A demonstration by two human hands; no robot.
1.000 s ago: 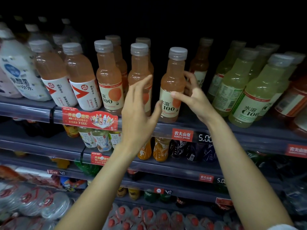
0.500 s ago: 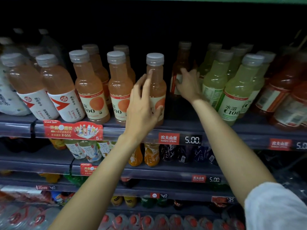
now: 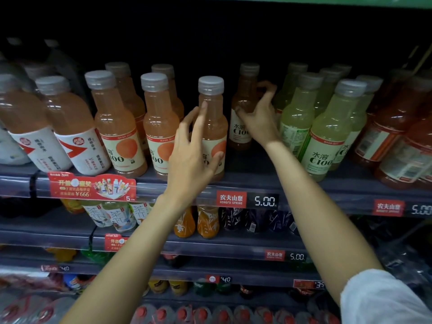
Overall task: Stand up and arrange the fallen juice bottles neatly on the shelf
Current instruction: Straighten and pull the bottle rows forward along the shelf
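On the top shelf [image 3: 233,183], all the juice bottles in sight stand upright. The left hand [image 3: 191,155] rests against the front orange bottle [image 3: 211,118] near the shelf edge: its fingers are straight and spread, the fingertips lying up the bottle's neck and shoulder, the thumb touching the label low on the right side. This grip is wide and loose, with nothing clasped in it. Farther back and just to the right, the right hand [image 3: 259,118] reaches deep into the shelf and curls its fingers round the shoulder of the rear orange bottle [image 3: 245,106], thumb on the left of the label and fingers wrapped behind; that grip is closed on the bottle. To the left stand two more rows of orange bottles [image 3: 117,127], then bottles with red-and-white labels [image 3: 70,141]. To the right stand pale green bottles [image 3: 327,132], and red ones [image 3: 397,141] at the far right. A price tag [image 3: 247,199] hangs on the shelf front below the hands.
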